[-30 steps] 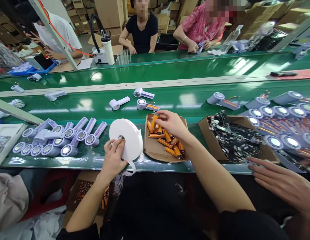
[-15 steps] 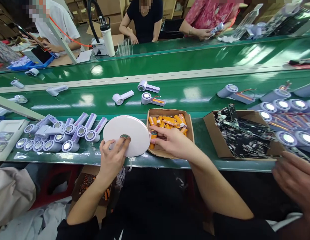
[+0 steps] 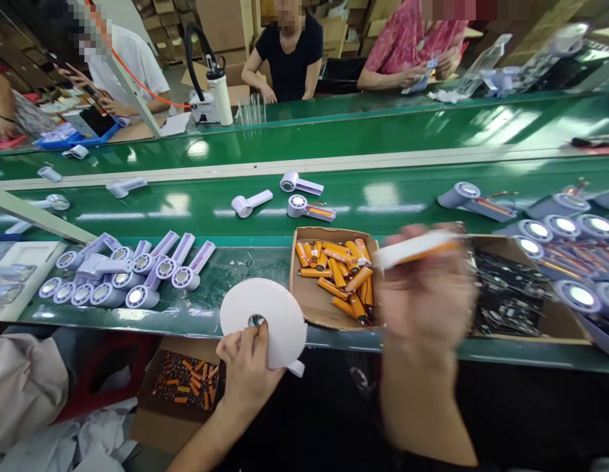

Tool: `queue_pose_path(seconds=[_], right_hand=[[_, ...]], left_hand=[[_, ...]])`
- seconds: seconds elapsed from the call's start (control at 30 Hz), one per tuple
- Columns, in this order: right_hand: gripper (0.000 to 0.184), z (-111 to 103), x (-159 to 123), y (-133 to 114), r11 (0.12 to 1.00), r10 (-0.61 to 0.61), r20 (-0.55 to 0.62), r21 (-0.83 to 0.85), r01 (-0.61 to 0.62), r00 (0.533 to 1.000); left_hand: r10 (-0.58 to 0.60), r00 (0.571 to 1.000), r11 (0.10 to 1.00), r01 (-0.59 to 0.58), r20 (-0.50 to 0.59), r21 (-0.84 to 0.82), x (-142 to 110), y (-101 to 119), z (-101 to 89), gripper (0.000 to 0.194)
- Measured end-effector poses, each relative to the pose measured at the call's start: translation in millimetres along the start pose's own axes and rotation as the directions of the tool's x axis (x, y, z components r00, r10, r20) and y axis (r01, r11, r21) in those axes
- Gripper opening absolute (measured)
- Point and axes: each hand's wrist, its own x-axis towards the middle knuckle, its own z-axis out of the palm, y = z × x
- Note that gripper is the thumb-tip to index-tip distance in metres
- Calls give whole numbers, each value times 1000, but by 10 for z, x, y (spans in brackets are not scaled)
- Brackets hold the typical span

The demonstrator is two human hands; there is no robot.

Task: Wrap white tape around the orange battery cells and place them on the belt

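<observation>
My left hand [image 3: 250, 357] holds a wide white tape roll [image 3: 279, 308] at the bench's front edge, its fingers at the core hole. A loose tape end hangs at the roll's lower right. My right hand [image 3: 427, 301], smeared by motion, is raised between two cardboard boxes. Its fingers grip an orange battery [image 3: 439, 248] with a white strip along it. Below and left of that hand is a cardboard box of batteries [image 3: 299, 298], with several loose orange batteries [image 3: 336, 269] lying inside.
Purple-grey fan housings [image 3: 107, 288] crowd the bench at left. A box of black circuit boards [image 3: 510, 282] stands right, beside more housings [image 3: 562, 226]. Several fan bodies [image 3: 304, 206] lie on the green belt [image 3: 397, 210]. Co-workers sit across it. A lower box [image 3: 161, 419] holds orange pieces.
My right hand has moved up and right, away from the roll, with the battery now showing a white strip. My left hand has lowered the roll and shifted it slightly right.
</observation>
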Motion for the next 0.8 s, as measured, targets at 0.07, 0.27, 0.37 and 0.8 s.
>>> queue_pose_path(seconds=[0.07,0.27,0.37,0.8], right_hand=[[27,-125,251,-212,978,-208,-94,-41,205,974],[32,-150,152,-8,1000,-22,105,3,22,994],[30,-148,20,167,999,39,145,-6,-39,989],[29,-75,578,138,932,-150,341,-265,247,928]], left_hand=[[77,985,994,-64,156,-86,95,-279,-4,98],[-29,900,986,98,435,-137,2106,-865,279,57],[-154,854,987,156,497,38,3248,-841,681,63],[331,707,942,-284,625,-178,3372,-945,1334,34]])
